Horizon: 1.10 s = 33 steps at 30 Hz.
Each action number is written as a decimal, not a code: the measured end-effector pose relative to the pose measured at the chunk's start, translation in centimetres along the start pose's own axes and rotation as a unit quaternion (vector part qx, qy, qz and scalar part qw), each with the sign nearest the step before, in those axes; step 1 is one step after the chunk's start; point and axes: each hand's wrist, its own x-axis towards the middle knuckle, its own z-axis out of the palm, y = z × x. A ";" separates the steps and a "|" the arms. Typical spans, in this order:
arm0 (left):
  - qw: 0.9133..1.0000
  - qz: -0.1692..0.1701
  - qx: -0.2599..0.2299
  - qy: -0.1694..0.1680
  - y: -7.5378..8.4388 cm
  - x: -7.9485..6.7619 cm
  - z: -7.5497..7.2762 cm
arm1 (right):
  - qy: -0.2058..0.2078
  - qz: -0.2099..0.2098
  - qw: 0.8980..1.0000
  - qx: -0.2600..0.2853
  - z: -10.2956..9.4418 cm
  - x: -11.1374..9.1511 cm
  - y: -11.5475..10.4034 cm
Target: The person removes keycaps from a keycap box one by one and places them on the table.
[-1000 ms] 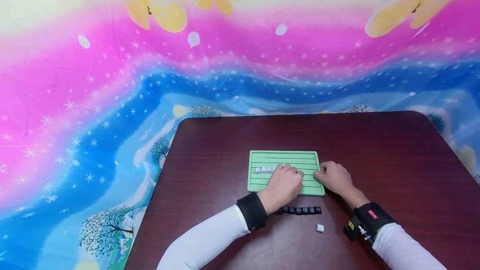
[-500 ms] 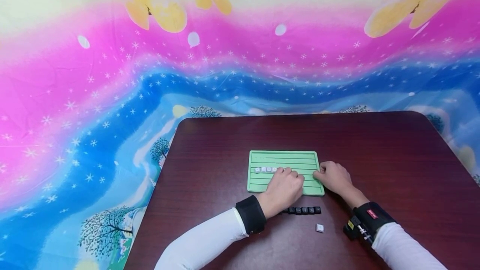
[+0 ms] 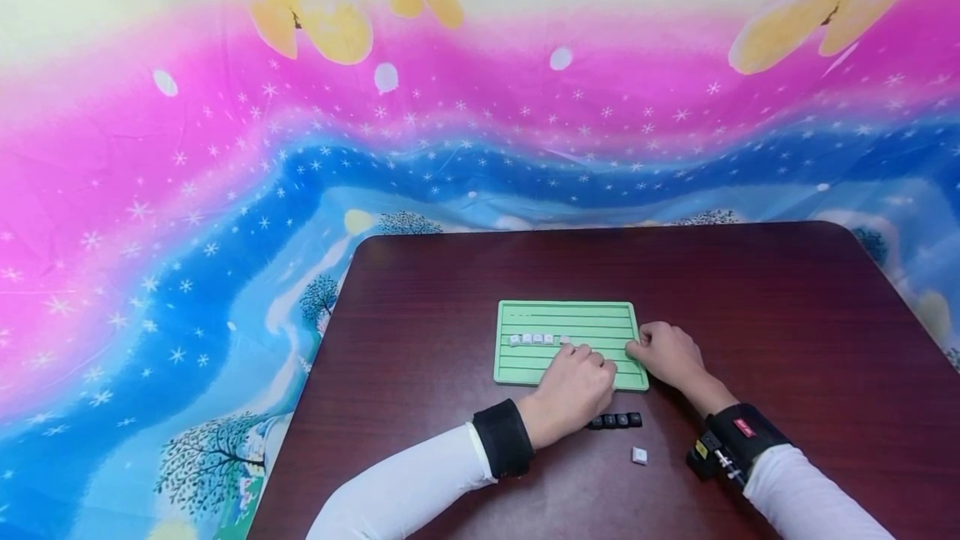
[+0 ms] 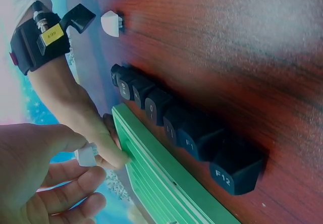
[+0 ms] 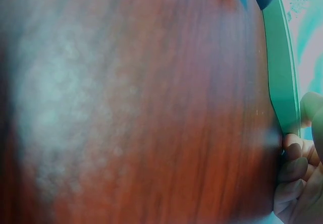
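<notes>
My left hand (image 3: 576, 386) is over the front of a green grooved board (image 3: 517, 363). Its thumb and index finger pinch a white keycap (image 4: 87, 155), best seen in the left wrist view; the other fingers curl loosely. On the board, a short row of white keycaps (image 3: 532, 339) lies along one groove, and another white keycap (image 3: 565, 340) shows apart from it, just beyond the left knuckles. My right hand (image 3: 670, 354) grips the board's right edge, thumb on top and fingers curled below, as the right wrist view (image 5: 302, 163) partly shows.
Between the board and me, a row of black keycaps (image 3: 622, 420) stands on the dark red wooden table (image 3: 750, 290), partly hidden by my left hand. A lone white keycap (image 3: 639, 456) lies nearer to me. A printed cloth (image 3: 480, 107) hangs behind the table.
My left hand has shifted a little right and toward me, uncovering more white keycaps on the board and covering more of the black row. My right hand has stayed at the board's edge.
</notes>
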 end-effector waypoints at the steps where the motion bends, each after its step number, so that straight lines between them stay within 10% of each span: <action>1: 1.000 0.001 -0.001 -0.003 0.1 0.0 -0.1 | 0.001 0.001 1.000 0.000 0.0 0.0 0.0; 33: 0.998 0.058 0.036 -0.006 3.2 -1.9 -0.4 | -0.001 -0.002 1.000 -0.001 -0.1 0.0 0.0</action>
